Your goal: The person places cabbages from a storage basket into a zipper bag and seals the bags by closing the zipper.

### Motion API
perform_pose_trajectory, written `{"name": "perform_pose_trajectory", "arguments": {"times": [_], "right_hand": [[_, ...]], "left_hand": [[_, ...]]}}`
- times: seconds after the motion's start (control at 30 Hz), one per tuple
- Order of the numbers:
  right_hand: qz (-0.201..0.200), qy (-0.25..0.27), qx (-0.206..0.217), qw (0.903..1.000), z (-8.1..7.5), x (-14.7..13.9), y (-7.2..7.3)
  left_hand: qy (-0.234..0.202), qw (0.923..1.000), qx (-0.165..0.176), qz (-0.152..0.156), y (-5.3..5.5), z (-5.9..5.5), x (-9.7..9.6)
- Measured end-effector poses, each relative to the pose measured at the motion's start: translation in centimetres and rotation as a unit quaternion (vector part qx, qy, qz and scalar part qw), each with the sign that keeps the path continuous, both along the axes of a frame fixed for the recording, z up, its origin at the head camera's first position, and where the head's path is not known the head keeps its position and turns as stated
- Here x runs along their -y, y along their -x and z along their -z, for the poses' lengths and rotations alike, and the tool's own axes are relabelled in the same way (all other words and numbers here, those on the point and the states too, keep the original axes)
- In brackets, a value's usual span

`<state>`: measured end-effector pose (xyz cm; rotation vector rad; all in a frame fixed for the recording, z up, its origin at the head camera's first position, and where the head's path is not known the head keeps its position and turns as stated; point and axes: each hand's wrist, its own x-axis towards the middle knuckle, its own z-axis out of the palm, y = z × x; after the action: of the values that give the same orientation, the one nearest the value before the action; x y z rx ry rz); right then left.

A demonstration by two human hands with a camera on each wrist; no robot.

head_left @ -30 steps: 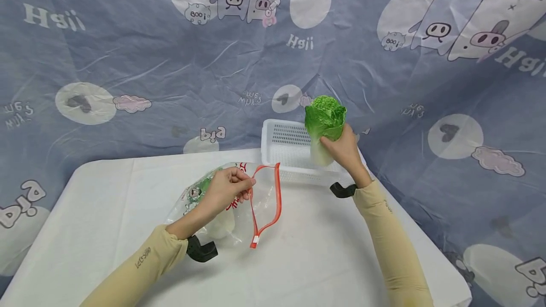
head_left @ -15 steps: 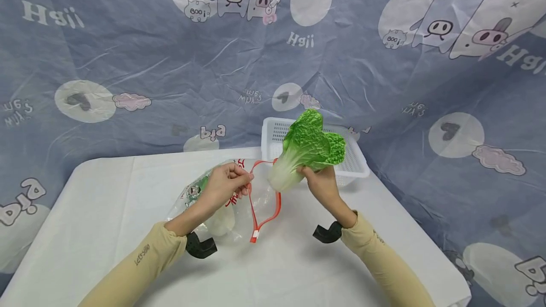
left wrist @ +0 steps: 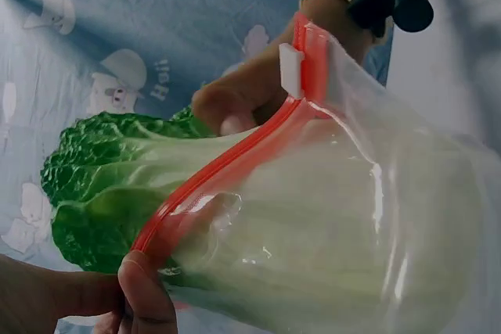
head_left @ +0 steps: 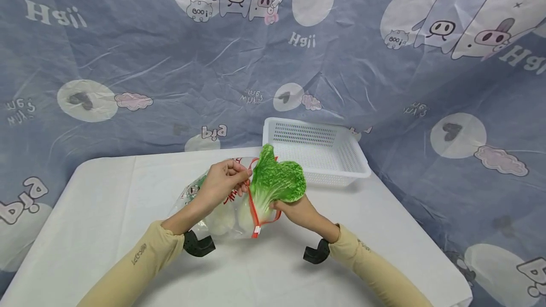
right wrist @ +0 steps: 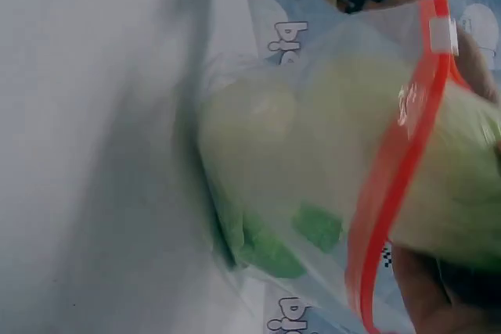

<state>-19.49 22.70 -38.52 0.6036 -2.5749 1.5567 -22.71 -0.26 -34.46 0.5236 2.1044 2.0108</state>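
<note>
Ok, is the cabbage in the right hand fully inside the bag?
No, the leafy end of the cabbage sticks out past the red rim of the clear bag, with the pale base inside.

The head camera looked forward and down over that white-draped table point(head_left: 315, 274); the wrist cameras, far closer, shared one clear plastic bag with a red zip point(left wrist: 329, 209) — from opposite sides.

In the head view, the cabbage point(head_left: 278, 181) hides most of the right fingers point(head_left: 278, 204); lettering point(head_left: 364, 246) on the sleeve point(head_left: 377, 268) behind them is too small to read. The left fingers point(head_left: 242, 177) cover part of the bag point(head_left: 231, 198); below them its contents point(head_left: 221, 221) look hazy. The left wrist view's lower edge cuts these fingers off.
</note>
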Motion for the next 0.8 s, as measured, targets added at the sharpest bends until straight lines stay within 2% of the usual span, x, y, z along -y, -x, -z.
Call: {"name": "perform_pose_trajectory", "arguments": {"times": [0.13,0.3,0.53,0.8], "right_hand": [[-0.091,-0.029,0.013,0.9953,0.7,-0.2,0.7],[-0.150,-0.046,0.031,0.9872,1.0,-0.2,1.5],[-0.173,-0.052,0.069,0.9811,1.5,0.6,1.9],[-0.152,-0.067,0.050,0.9848,1.5,2.1,2.6]], "left_hand": [[0.025,0.9996,-0.006,0.007,-0.3,-0.2,0.0],[0.028,0.9992,-0.026,0.008,-0.4,-0.4,0.1],[0.037,0.9984,-0.042,-0.005,-0.4,-0.6,0.4],[0.058,0.9965,-0.058,-0.014,-0.7,-1.1,0.6]]}}
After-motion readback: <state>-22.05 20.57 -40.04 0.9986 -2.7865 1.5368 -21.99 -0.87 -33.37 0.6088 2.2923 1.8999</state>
